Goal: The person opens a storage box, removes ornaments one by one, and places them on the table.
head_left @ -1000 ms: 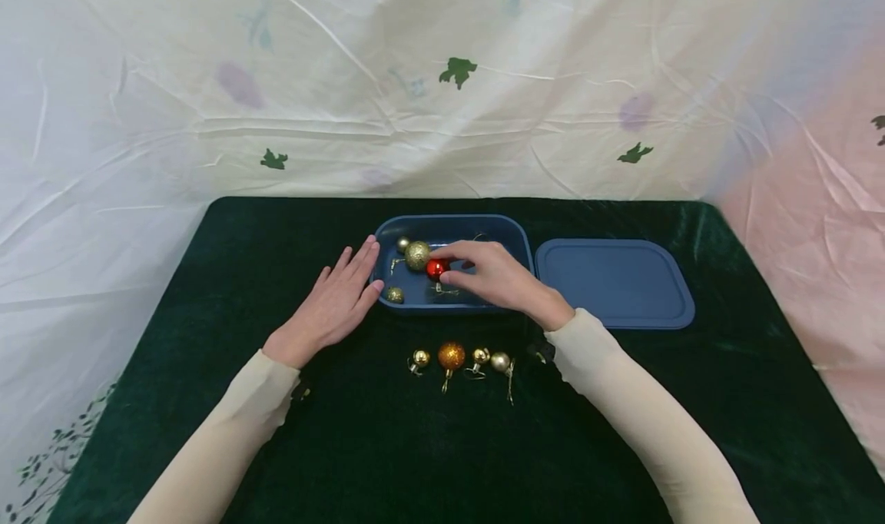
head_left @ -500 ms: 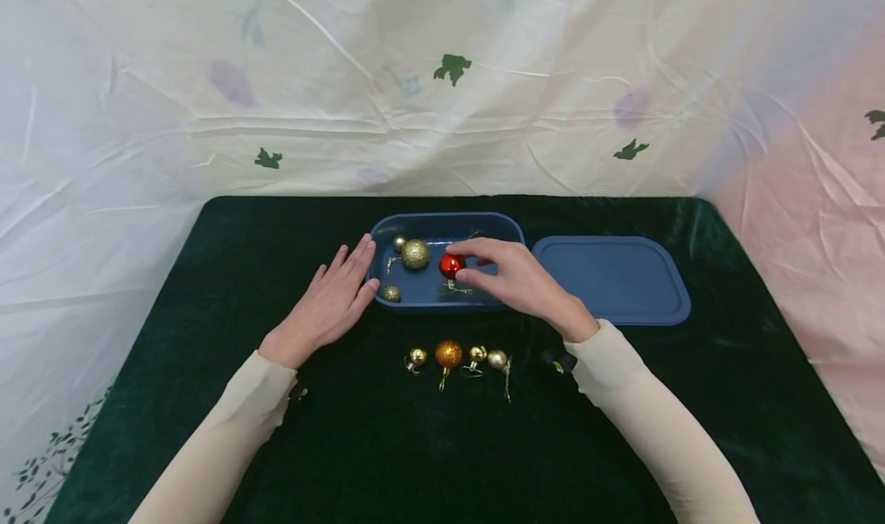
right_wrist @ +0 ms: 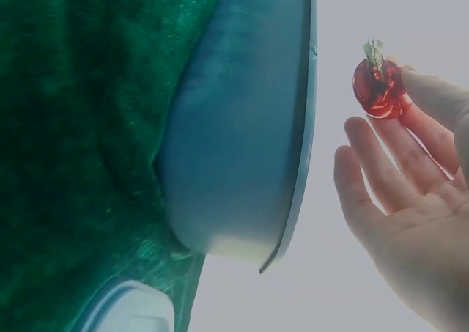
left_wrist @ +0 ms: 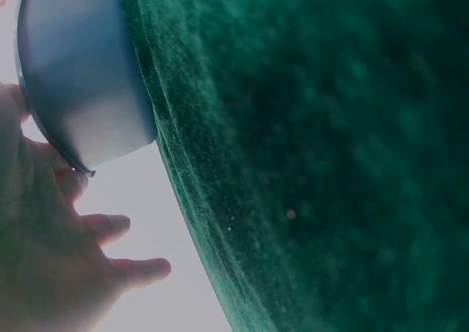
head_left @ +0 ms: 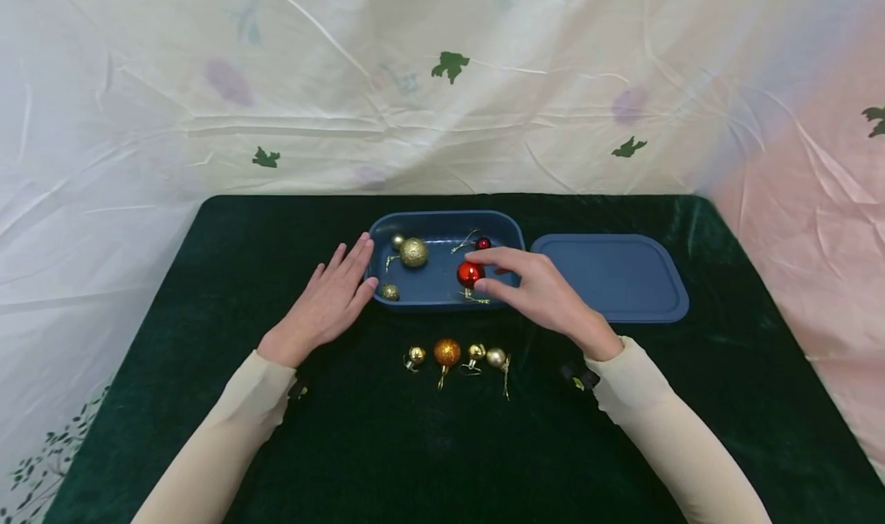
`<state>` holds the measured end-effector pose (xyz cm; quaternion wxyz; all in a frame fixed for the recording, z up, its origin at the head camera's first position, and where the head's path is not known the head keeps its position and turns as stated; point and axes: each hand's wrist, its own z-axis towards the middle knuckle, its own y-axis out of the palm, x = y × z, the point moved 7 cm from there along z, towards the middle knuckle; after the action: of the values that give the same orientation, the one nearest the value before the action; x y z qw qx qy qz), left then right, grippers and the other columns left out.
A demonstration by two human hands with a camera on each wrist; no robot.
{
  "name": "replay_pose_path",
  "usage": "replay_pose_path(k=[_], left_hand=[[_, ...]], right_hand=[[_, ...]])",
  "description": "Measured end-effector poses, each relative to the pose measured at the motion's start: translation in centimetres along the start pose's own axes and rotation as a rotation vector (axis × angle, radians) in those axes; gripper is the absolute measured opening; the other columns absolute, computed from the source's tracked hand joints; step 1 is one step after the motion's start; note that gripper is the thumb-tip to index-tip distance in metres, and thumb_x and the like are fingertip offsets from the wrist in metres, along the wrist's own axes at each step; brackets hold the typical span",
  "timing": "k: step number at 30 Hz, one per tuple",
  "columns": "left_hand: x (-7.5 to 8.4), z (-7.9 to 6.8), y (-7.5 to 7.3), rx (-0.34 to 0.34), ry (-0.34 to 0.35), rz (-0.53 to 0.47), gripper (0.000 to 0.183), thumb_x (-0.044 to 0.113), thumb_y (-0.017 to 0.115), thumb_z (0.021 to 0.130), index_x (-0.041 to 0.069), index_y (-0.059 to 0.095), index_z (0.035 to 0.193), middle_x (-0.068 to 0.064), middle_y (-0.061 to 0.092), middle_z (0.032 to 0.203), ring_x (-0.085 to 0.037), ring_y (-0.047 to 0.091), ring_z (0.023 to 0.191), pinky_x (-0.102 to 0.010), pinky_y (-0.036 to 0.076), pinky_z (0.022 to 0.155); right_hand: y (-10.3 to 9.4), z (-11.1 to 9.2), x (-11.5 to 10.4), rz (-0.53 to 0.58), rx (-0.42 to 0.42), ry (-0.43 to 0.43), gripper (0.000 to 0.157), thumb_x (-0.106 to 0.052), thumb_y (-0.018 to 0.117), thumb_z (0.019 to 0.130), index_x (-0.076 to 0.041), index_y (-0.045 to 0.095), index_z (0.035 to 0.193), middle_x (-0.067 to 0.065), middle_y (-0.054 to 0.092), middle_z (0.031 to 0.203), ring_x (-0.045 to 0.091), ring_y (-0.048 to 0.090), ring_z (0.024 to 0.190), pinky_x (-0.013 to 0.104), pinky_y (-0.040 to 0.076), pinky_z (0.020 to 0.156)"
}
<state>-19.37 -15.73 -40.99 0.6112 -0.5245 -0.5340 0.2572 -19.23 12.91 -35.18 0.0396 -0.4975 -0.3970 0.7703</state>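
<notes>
The right hand (head_left: 542, 290), its grip narrowed to a pinch, holds a red bauble (head_left: 470, 273) above the blue box (head_left: 435, 278). The left hand (head_left: 321, 305), fingers straight, touches the box's left end. Four baubles (head_left: 447, 351) lie before the box.

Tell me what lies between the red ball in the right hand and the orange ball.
In the head view, the near wall of the blue box, then a bare strip of green cloth.

A green-clothed table (head_left: 442, 447) carries a blue box (head_left: 434, 282), a blue lid (head_left: 610, 278) and four baubles (head_left: 447, 352).
</notes>
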Motion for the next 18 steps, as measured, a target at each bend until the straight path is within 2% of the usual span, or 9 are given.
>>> replay_pose_path(k=[7, 12, 18], left_hand=[[-0.2, 0.0, -0.1, 0.001, -0.001, 0.001, 0.069, 0.051, 0.024, 0.112, 0.019, 0.000, 0.168, 0.004, -0.010, 0.173, -0.036, 0.001, 0.159, -0.071, 0.009, 0.120], [-0.3, 0.0, -0.2, 0.002, -0.003, -0.001, 0.069, 0.050, 0.025, 0.112, 0.018, 0.001, 0.168, 0.002, -0.009, 0.174, -0.036, 0.001, 0.159, -0.071, 0.009, 0.120], [-0.3, 0.0, -0.2, -0.002, -0.005, 0.003, 0.068, 0.049, 0.026, 0.112, 0.021, -0.002, 0.168, 0.000, -0.008, 0.174, -0.038, 0.001, 0.159, -0.071, 0.009, 0.120]], right_hand=[[-0.4, -1.6, 0.3, -0.004, 0.013, 0.004, 0.042, -0.025, 0.071, 0.100, -0.017, 0.065, 0.141, 0.003, 0.066, 0.140, 0.026, 0.063, 0.123, 0.054, 0.051, 0.101], [-0.7, -2.5, 0.3, -0.026, 0.018, 0.020, 0.042, -0.025, 0.072, 0.100, -0.018, 0.066, 0.140, 0.003, 0.066, 0.139, 0.029, 0.064, 0.120, 0.055, 0.051, 0.099], [-1.0, -3.6, 0.6, -0.032, 0.018, 0.023, 0.042, -0.024, 0.072, 0.100, -0.015, 0.066, 0.140, 0.001, 0.067, 0.138, 0.021, 0.062, 0.124, 0.053, 0.050, 0.102]])
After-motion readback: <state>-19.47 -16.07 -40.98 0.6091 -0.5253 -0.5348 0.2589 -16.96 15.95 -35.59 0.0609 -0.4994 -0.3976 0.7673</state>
